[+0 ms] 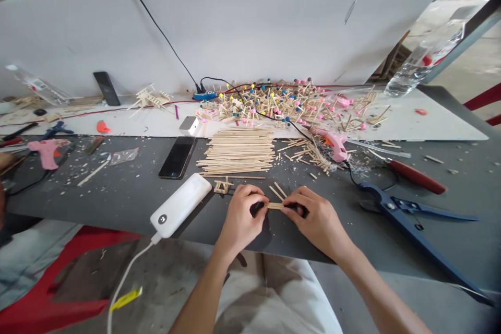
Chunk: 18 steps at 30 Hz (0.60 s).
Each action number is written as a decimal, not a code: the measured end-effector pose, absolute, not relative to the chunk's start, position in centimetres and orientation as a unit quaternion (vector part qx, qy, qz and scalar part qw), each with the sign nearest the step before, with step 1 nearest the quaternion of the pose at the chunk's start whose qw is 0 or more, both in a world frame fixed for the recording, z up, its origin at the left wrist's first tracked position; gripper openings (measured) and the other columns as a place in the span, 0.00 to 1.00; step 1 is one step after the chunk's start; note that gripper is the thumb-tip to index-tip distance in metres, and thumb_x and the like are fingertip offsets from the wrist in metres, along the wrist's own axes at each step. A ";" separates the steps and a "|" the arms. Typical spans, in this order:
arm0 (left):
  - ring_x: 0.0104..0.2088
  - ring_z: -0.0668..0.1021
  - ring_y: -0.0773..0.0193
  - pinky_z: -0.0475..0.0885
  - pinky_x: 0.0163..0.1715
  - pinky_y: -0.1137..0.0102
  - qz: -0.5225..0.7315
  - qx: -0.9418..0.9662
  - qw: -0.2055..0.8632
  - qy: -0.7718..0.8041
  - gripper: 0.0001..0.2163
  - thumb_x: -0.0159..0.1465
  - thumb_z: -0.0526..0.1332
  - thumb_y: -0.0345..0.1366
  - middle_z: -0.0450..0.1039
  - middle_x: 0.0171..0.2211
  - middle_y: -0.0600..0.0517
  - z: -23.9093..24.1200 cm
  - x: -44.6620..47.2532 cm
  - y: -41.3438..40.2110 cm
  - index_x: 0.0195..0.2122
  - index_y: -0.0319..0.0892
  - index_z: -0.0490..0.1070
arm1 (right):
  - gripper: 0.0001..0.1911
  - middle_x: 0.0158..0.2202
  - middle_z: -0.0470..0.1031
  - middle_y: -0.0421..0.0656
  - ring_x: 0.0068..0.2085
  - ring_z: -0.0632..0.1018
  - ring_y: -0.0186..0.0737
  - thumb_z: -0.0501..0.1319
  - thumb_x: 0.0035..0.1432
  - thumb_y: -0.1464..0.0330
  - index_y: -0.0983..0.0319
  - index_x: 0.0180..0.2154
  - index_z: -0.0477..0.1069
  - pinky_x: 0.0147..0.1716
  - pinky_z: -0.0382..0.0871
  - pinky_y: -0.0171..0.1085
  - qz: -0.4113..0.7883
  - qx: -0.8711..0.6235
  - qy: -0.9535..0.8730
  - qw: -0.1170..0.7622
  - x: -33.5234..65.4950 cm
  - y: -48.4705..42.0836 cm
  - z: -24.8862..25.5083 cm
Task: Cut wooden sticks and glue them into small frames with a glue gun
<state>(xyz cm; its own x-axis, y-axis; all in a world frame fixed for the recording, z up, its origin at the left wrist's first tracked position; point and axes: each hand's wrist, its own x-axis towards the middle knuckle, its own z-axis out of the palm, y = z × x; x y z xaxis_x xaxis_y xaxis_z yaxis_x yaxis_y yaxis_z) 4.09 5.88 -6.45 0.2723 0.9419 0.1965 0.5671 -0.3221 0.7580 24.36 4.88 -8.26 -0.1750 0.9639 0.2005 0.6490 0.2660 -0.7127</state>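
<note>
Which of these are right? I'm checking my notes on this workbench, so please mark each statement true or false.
The left hand and right hand pinch a small bundle of wooden sticks between them: true.
The white power bank lies to the right of the hands: false, it lies to their left.
A pink glue gun lies beyond the right hand: true.
The right hand grips the blue-handled shears: false, they lie apart from it, further right.
</note>
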 end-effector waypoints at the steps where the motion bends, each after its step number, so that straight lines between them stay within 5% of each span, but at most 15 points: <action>1: 0.45 0.74 0.57 0.71 0.48 0.62 0.329 0.741 0.289 0.509 0.09 0.60 0.63 0.23 0.75 0.40 0.50 -6.4 4.1 5.9 0.35 0.44 0.78 | 0.04 0.34 0.75 0.42 0.26 0.71 0.33 0.62 0.61 0.68 0.58 0.34 0.76 0.29 0.68 0.35 0.244 -0.555 -0.726 0.326 24.4 4.8 -8.3; 11: 0.45 0.75 0.57 0.71 0.48 0.62 0.325 0.738 0.298 0.510 0.09 0.60 0.63 0.22 0.75 0.40 0.50 -6.3 4.1 5.9 0.34 0.44 0.77 | 0.05 0.35 0.75 0.42 0.26 0.72 0.34 0.61 0.61 0.69 0.58 0.34 0.77 0.29 0.68 0.35 0.263 -0.553 -0.720 0.327 24.2 4.7 -8.3; 18: 0.51 0.73 0.55 0.69 0.54 0.59 0.324 0.754 0.301 0.486 0.20 0.58 0.60 0.20 0.73 0.46 0.49 -6.0 3.8 5.6 0.49 0.47 0.73 | 0.09 0.35 0.74 0.41 0.28 0.73 0.36 0.61 0.57 0.72 0.57 0.39 0.76 0.30 0.70 0.35 0.294 -0.541 -0.721 0.318 24.8 4.8 -7.6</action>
<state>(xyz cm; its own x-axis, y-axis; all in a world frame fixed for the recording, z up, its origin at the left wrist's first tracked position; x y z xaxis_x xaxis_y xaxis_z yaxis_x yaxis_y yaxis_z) 3.84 5.58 -5.99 0.3177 0.9277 0.1958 0.5367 -0.3463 0.7694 24.85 4.77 -7.56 -0.2127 0.9669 0.1407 0.5931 0.2422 -0.7678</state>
